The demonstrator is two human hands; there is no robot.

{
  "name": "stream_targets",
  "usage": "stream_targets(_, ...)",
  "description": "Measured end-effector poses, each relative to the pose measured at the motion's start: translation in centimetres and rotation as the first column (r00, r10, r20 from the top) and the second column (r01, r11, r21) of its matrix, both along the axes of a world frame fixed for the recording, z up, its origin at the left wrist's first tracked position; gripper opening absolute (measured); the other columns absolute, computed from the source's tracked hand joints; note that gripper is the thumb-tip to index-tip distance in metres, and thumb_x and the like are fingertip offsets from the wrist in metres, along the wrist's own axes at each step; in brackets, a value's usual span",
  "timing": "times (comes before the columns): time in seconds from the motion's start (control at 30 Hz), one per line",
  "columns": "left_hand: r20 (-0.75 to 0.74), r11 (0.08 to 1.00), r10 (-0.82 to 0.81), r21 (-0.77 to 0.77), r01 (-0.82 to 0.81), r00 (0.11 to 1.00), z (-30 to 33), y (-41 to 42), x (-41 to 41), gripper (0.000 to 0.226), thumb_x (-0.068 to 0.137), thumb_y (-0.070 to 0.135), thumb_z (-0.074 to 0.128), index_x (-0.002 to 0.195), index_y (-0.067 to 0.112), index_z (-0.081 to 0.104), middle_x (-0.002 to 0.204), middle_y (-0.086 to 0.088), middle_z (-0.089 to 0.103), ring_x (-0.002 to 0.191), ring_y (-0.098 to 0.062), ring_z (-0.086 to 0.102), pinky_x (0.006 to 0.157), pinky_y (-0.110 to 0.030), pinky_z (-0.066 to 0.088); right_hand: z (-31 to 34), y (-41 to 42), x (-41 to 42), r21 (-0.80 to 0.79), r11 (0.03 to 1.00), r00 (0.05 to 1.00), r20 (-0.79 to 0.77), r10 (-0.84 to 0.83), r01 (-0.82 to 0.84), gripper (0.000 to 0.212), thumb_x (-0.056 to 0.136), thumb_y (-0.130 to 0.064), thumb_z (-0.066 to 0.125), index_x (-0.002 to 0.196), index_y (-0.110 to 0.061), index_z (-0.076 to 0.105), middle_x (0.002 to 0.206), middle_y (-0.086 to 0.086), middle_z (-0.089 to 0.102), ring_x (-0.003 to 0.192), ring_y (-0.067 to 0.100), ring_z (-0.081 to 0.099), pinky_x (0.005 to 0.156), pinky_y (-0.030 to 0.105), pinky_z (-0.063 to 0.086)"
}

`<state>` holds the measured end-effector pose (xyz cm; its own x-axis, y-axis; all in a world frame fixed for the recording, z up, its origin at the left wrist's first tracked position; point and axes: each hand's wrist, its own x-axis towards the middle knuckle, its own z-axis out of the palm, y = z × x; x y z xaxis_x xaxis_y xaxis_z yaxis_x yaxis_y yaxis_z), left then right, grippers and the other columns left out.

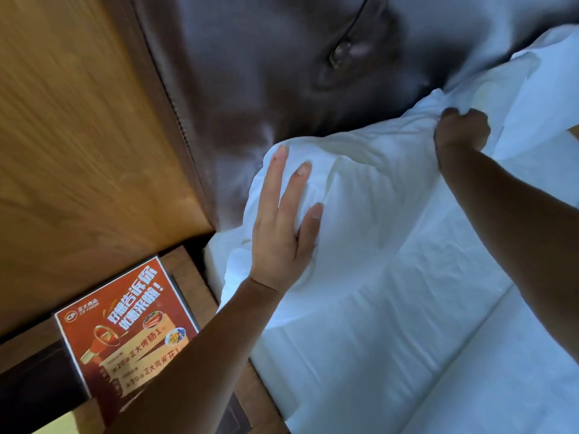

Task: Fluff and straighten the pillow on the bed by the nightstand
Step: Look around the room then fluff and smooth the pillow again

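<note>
left grip (282, 233) flat, fingers straight on pillow (369, 189) | right grip (460, 130) fisted on its top edge

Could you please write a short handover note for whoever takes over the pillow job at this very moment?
Left hand: flat, fingers straight, pressing the pillow's near end.
Right hand: gripping a bunch of fabric at the pillow's far top edge.
The pillow lies on the bed against the headboard, beside the nightstand; a red leaflet sits there.
Done: both hands placed.
Left: pillow is creased and skewed; fluff, square it up.
</note>
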<state>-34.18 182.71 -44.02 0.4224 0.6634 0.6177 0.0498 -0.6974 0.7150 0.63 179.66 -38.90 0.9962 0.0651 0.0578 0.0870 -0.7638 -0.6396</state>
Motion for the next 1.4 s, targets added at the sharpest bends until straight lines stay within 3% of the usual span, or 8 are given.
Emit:
stream_targets(0.1, -0.017, 0.999, -0.026, 0.020, 0.026, 1.000, -0.2, 1.2, 1.0, 0.047, 0.107, 0.021, 0.049, 0.151, 0.009, 0.039, 0.165, -0.011, 0.027, 0.158, -0.030, 0.030, 0.124, -0.050, 0.037, -0.1, 0.1, 1.7, -0.041, 0.999, 0.998, -0.070, 0.003, -0.005, 0.052, 0.102, -0.039, 0.046, 0.141, -0.005, 0.053, 0.145, 0.014, 0.058, 0.133, 0.031, 0.056, 0.105, 0.032, 0.043)
stream_targets(0.27, -0.056, 0.998, 0.005, 0.064, -0.001, 0.998, -1.2, 1.5, -0.4, 0.048, 0.102, 0.011, 0.056, 0.147, 0.006, 0.041, 0.162, -0.026, 0.034, 0.156, -0.033, 0.035, 0.124, -0.042, 0.035, -1.2, -0.1, 1.8, -0.038, 0.997, 0.993, -0.102, 0.057, -0.062, 0.055, 0.095, -0.042, 0.053, 0.134, -0.004, 0.061, 0.138, 0.017, 0.064, 0.127, 0.036, 0.059, 0.099, 0.033, 0.047)
stream_targets(0.5, -0.162, 0.994, 0.066, 0.101, -0.050, 0.985, -0.8, 2.2, -3.6, 0.045, 0.103, 0.020, 0.057, 0.145, 0.007, 0.043, 0.153, -0.031, 0.045, 0.145, -0.040, 0.047, 0.119, -0.040, 0.043, -1.2, -0.3, 0.7, -0.073, 0.990, 0.980, -0.167, 0.110, -0.124, 0.064, 0.094, -0.053, 0.053, 0.139, -0.006, 0.058, 0.142, 0.015, 0.061, 0.132, 0.035, 0.055, 0.104, 0.033, 0.042)
stream_targets(0.6, -0.196, 0.994, 0.081, 0.093, -0.063, 0.977, -0.1, 1.9, -4.3, 0.046, 0.099, 0.015, 0.060, 0.142, 0.002, 0.049, 0.151, -0.033, 0.047, 0.141, -0.043, 0.050, 0.113, -0.053, 0.048, -1.0, -0.9, 0.2, -0.105, 0.983, 0.973, -0.188, 0.131, -0.153, 0.071, 0.093, -0.058, 0.052, 0.141, -0.005, 0.055, 0.144, 0.017, 0.059, 0.134, 0.036, 0.054, 0.106, 0.034, 0.042)
stream_targets(0.73, -0.233, 0.994, 0.108, 0.042, -0.101, 0.967, 1.0, 1.4, -5.1, 0.044, 0.099, 0.017, 0.062, 0.137, -0.006, 0.059, 0.151, -0.031, 0.047, 0.139, -0.043, 0.051, 0.106, -0.061, 0.049, -0.1, -1.8, -0.9, -0.151, 0.964, 0.953, -0.244, 0.178, -0.219, 0.076, 0.089, -0.061, 0.052, 0.138, -0.003, 0.054, 0.139, 0.019, 0.062, 0.123, 0.040, 0.062, 0.105, 0.042, 0.050)
stream_targets(0.87, -0.250, 0.992, 0.119, 0.076, -0.103, 0.961, 2.3, 1.2, -6.0, 0.045, 0.101, 0.024, 0.060, 0.142, 0.006, 0.055, 0.156, -0.020, 0.046, 0.143, -0.035, 0.049, 0.108, -0.058, 0.048, 2.4, -2.9, -3.0, -0.181, 0.945, 0.931, -0.296, 0.213, -0.274, 0.074, 0.092, -0.056, 0.055, 0.144, -0.004, 0.047, 0.144, 0.019, 0.057, 0.125, 0.041, 0.060, 0.105, 0.047, 0.051)
stream_targets(1.13, -0.275, 0.992, 0.094, 0.111, -0.066, 0.957, 9.5, 0.5, -9.3, 0.044, 0.101, 0.026, 0.057, 0.142, 0.011, 0.056, 0.160, -0.014, 0.043, 0.146, -0.033, 0.045, 0.109, -0.060, 0.048, 10.2, -7.0, -10.3, -0.244, 0.870, 0.900, -0.198, 0.387, -0.428, 0.069, 0.099, -0.044, 0.055, 0.153, -0.008, 0.034, 0.152, 0.020, 0.049, 0.139, 0.040, 0.048, 0.108, 0.044, 0.041)
stream_targets(1.4, -0.342, 0.949, 0.083, 0.315, 0.031, 0.936, 23.3, 1.7, -13.7, 0.047, 0.101, 0.025, 0.057, 0.146, 0.013, 0.056, 0.164, -0.014, 0.041, 0.157, -0.035, 0.030, 0.127, -0.050, 0.026, 21.9, -10.6, -19.9, -0.215, 0.847, 0.862, 0.038, 0.505, -0.486, 0.066, 0.097, -0.046, 0.057, 0.155, -0.019, 0.040, 0.154, 0.013, 0.049, 0.140, 0.036, 0.046, 0.113, 0.045, 0.039)
